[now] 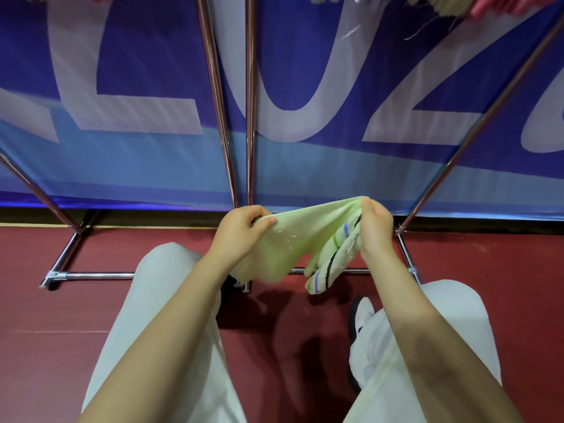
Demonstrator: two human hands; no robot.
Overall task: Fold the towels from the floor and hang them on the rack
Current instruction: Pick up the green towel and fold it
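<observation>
A blue banner [137, 87] with large pale letters hangs behind a dark red floor [45, 300].

Above the rack [249, 117], the hanging towels [439, 6] are sliced off by the top edge, only fringes and pink scraps showing. The rack's poles run out of frame up there too. Below it, the green towel [293, 239] hides the left hand's [241, 232] fingers [268, 221] underneath, and its striped end is blurred. A white shoe [364, 312] peeks out, mostly covered by the trouser leg [451, 315].
</observation>
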